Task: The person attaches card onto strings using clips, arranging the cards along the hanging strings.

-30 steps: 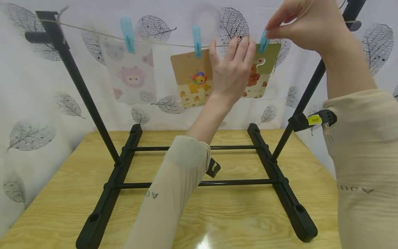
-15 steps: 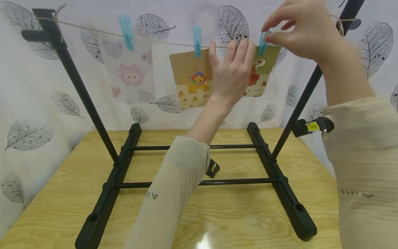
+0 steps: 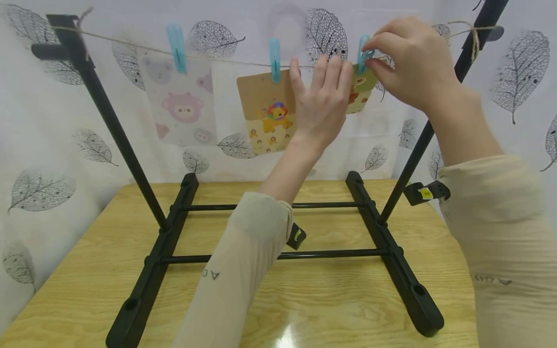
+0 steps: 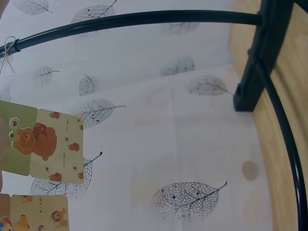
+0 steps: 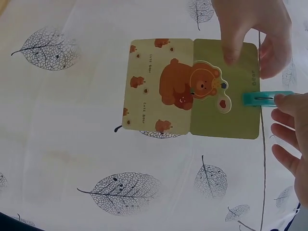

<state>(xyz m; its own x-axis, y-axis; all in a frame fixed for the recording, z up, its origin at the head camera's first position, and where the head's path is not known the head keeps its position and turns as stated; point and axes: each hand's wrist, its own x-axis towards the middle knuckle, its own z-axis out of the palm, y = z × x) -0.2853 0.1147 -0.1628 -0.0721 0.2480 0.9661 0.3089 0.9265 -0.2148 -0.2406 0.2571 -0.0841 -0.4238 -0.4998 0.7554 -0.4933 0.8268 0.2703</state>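
Along the twine (image 3: 226,59) strung between the two black uprights of the stand (image 3: 109,121), I see three cards hanging. My right hand (image 3: 413,63) pinches the blue peg (image 3: 362,48) that holds the bear card (image 5: 192,86) on the line, thumb and forefinger closed on the peg's top. My left hand (image 3: 319,104) is raised flat with fingers straight and slightly spread, its fingertips resting on the bear card's upper part, just under the twine. Immediately left of it hangs the lion card (image 3: 265,111) under its own blue peg (image 3: 275,59), so close that my left hand overlaps its right edge. Further left, well apart, hangs the pale pig card (image 3: 183,101) with a third peg (image 3: 176,41). The right upright (image 3: 435,116) slants just beside my right wrist. Below, the stand's black feet and crossbars sit on the wooden table (image 3: 330,299); a leaf-printed cloth (image 3: 43,145) hangs behind everything.
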